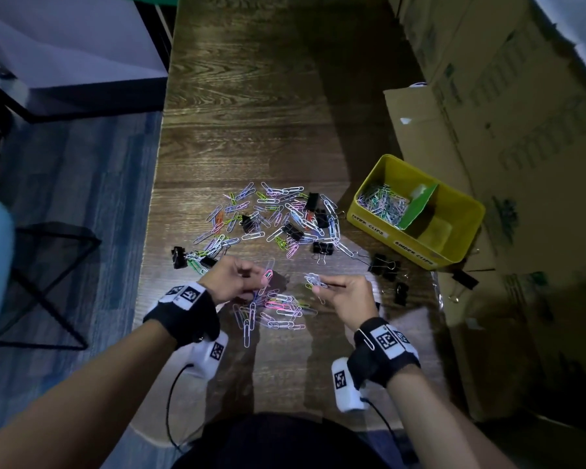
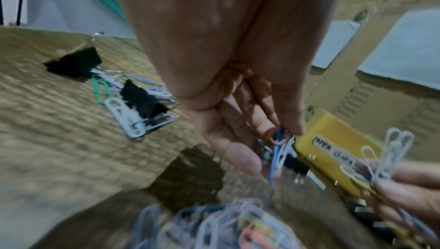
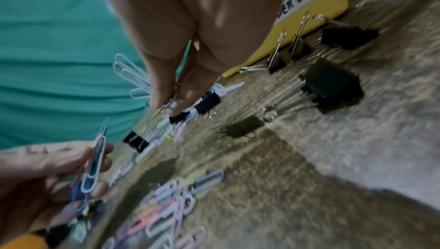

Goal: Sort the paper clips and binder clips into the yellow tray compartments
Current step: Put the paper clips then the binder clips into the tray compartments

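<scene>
— Gathering is the step in hand, it seems? What is held?

— A few paper clips (image 1: 267, 276) are pinched in the left hand (image 1: 232, 278), and a small bunch of pale clips (image 1: 313, 280) is pinched in the right hand (image 1: 347, 294). Both hands are raised over the near heap (image 1: 274, 309) on the table (image 1: 251, 130).

— And beyond that heap?

— A wider scatter (image 1: 271, 214) of paper clips mixed with black binder clips (image 1: 383, 265) is spread farther out. Right of the scatter the yellow tray (image 1: 467, 211) is set; one compartment is filled with paper clips, the other, past a green divider (image 1: 420, 206), looks bare.

— What is called for next?

— Probably the held clips are to be carried to the tray's paper-clip compartment and released there. The binder clips have not yet been sorted.
</scene>
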Demonstrator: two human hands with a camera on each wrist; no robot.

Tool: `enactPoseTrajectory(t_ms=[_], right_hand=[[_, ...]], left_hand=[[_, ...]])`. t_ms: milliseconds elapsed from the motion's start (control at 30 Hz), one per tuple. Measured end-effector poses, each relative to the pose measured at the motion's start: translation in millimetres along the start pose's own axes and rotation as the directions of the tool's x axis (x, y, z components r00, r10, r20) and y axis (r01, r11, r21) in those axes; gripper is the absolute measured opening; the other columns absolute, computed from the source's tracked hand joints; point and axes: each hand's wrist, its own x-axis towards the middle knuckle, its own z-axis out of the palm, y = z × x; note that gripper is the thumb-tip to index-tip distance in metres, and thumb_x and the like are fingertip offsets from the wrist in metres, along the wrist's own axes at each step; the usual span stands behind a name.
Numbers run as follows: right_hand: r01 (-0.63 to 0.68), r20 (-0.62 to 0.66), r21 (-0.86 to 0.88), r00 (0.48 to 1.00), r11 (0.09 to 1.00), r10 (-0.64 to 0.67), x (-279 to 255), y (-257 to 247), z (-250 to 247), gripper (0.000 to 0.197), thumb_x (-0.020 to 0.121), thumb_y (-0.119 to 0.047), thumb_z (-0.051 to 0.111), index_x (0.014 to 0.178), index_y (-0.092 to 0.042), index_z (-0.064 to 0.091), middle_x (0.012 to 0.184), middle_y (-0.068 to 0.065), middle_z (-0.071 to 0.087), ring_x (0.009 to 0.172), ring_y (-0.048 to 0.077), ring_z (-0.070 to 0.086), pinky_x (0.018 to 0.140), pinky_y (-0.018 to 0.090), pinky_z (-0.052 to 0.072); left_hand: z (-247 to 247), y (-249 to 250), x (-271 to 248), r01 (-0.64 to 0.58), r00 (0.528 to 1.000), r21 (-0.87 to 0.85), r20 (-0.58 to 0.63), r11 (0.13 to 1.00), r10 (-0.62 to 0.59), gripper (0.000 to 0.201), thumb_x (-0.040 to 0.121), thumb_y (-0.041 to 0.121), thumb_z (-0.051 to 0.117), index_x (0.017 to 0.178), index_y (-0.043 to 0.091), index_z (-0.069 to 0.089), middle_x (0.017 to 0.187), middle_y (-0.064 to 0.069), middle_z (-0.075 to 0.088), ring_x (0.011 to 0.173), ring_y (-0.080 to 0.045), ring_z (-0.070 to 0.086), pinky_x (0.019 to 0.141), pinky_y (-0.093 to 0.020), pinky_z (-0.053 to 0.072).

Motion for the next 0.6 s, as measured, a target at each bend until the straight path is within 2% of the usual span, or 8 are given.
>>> enactPoseTrajectory(t_ms=[67, 133, 233, 300, 367, 467, 533, 600], right_hand=[[0.001, -0.019, 0.093, 1.000, 0.996, 0.001, -4.7, -10.2, -10.8, 0.024, 0.073, -0.003, 0.077, 0.096, -0.007, 0.072, 0.096, 0.008, 0.072, 0.077, 0.010, 0.067, 0.082, 0.026, 0.056], [0.032, -0.050, 0.172, 0.998, 0.984, -0.024, -9.4, -23.5, -24.4, 0.026, 0.073, -0.002, 0.077, 0.098, -0.002, 0.070, 0.097, 0.009, 0.071, 0.075, 0.006, 0.067, 0.078, 0.021, 0.055], [0.102, -0.082, 0.250, 0.993, 0.963, -0.083, -12.3, -43.5, -45.6, 0.029, 0.074, 0.001, 0.074, 0.102, 0.003, 0.068, 0.094, 0.006, 0.070, 0.067, -0.002, 0.065, 0.065, 0.013, 0.054], [0.158, -0.132, 0.281, 0.983, 0.947, -0.125, -9.3, -56.3, -58.9, 0.032, 0.073, 0.003, 0.075, 0.104, 0.006, 0.066, 0.097, 0.011, 0.070, 0.071, -0.001, 0.066, 0.075, 0.018, 0.056], [0.213, -0.181, 0.310, 0.970, 0.927, -0.162, -4.8, -69.5, -71.5, 0.032, 0.071, 0.007, 0.074, 0.102, 0.008, 0.066, 0.097, 0.013, 0.069, 0.072, 0.000, 0.065, 0.078, 0.022, 0.055], [0.245, -0.212, 0.332, 0.960, 0.911, -0.181, 7.8, -87.5, -91.4, 0.032, 0.071, 0.007, 0.074, 0.103, 0.008, 0.066, 0.098, 0.016, 0.070, 0.080, 0.013, 0.066, 0.080, 0.026, 0.056], [0.263, -0.226, 0.322, 0.954, 0.909, -0.196, 19.7, -99.1, -104.8, 0.032, 0.072, 0.006, 0.074, 0.104, 0.007, 0.066, 0.097, 0.016, 0.071, 0.079, 0.014, 0.067, 0.079, 0.027, 0.057], [0.271, -0.236, 0.291, 0.950, 0.917, -0.206, 34.6, -110.1, -116.6, 0.029, 0.074, 0.007, 0.072, 0.103, 0.007, 0.066, 0.094, 0.012, 0.070, 0.071, 0.007, 0.067, 0.076, 0.022, 0.056]], left_hand=[[2.7, 21.5, 1.1, -0.009, 1.000, -0.103, 0.025, 0.995, 0.012, 0.009, 0.074, 0.009, 0.073, 0.082, 0.007, 0.070, 0.076, -0.004, 0.064, 0.067, -0.015, 0.062, 0.064, -0.030, 0.059], [9.4, 50.1, 5.3, -0.049, 0.997, -0.175, 0.058, 0.983, 0.060, 0.012, 0.075, 0.005, 0.071, 0.085, 0.002, 0.068, 0.075, -0.007, 0.062, 0.063, -0.014, 0.062, 0.059, -0.027, 0.058], [26.4, 101.5, 18.4, -0.150, 0.980, -0.210, 0.099, 0.966, 0.174, 0.005, 0.079, 0.001, 0.067, 0.083, 0.005, 0.068, 0.070, -0.005, 0.063, 0.059, -0.013, 0.062, 0.058, -0.027, 0.058], [42.3, 138.5, 30.8, -0.209, 0.967, -0.216, 0.097, 0.954, 0.234, 0.005, 0.081, 0.000, 0.066, 0.085, 0.002, 0.066, 0.073, -0.008, 0.061, 0.057, -0.013, 0.061, 0.055, -0.024, 0.057], [61.0, 172.2, 43.1, -0.251, 0.957, -0.204, 0.095, 0.946, 0.274, 0.004, 0.081, 0.000, 0.065, 0.086, 0.002, 0.065, 0.072, -0.007, 0.061, 0.054, -0.010, 0.061, 0.050, -0.019, 0.053], [92.1, 207.8, 65.3, -0.290, 0.953, -0.050, 0.080, 0.956, 0.293, 0.006, 0.083, 0.003, 0.065, 0.089, 0.002, 0.065, 0.066, -0.005, 0.058, 0.042, -0.003, 0.056, 0.039, -0.012, 0.043], [110.4, 219.8, 82.7, -0.337, 0.941, 0.128, 0.081, 0.933, 0.329, 0.008, 0.084, 0.005, 0.064, 0.091, 0.001, 0.066, 0.066, -0.006, 0.059, 0.039, -0.001, 0.054, 0.038, -0.011, 0.039], [124.3, 223.7, 99.1, -0.360, 0.932, 0.378, 0.102, 0.853, 0.348, 0.011, 0.084, 0.009, 0.064, 0.093, 0.006, 0.069, 0.077, -0.012, 0.067, 0.055, -0.005, 0.063, 0.048, -0.016, 0.044]])
